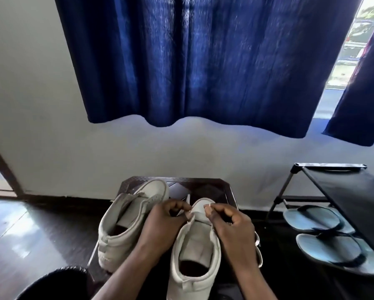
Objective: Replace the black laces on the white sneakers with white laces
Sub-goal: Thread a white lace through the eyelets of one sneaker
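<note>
Two white sneakers stand on a small dark table (222, 187). The left sneaker (125, 224) lies unlaced beside my hands. Between my hands stands the right sneaker (194, 247), heel toward me, tongue up. My left hand (164, 224) pinches a white lace (188, 199) at the left eyelet row near the tongue's top. My right hand (229, 226) pinches a small white lace end at the right side of the tongue. No black lace shows.
A black shoe rack (342, 191) stands at the right with a pair of blue flip-flops (324, 234) on its lower shelf. A blue curtain (192, 61) hangs on the wall behind. A dark round thing (58, 282) sits at the bottom left. The floor is dark and glossy.
</note>
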### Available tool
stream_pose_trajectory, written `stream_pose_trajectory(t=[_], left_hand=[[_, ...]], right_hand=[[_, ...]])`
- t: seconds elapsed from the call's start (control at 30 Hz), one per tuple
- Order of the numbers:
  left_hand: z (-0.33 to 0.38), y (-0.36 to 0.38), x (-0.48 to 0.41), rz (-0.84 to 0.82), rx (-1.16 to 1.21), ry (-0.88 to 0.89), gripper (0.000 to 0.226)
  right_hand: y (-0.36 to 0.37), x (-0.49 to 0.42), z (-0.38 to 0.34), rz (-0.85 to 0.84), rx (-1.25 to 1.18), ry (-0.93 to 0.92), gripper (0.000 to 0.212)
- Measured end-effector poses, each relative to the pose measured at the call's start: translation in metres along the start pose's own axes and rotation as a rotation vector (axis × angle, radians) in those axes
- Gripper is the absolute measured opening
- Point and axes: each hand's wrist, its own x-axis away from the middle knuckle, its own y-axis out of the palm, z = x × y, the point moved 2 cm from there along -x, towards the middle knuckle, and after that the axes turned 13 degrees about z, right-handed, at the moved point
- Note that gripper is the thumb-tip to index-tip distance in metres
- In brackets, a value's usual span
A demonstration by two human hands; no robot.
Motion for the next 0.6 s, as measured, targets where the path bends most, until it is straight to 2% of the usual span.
stream_pose_trajectory(t=[0.33,0.6], left_hand=[[-0.0040,0.0049,0.0024,0.081,-0.096,0.026,0.014],[-0.0108,0.0058,0.0008,0.123,-0.003,-0.030,0.015]], right_hand=[[0.0027,0.0036,0.0046,0.024,-0.020,0.003,0.005],[0.0039,0.0035,0.0058,0.017,-0.037,0.026,0.006]])
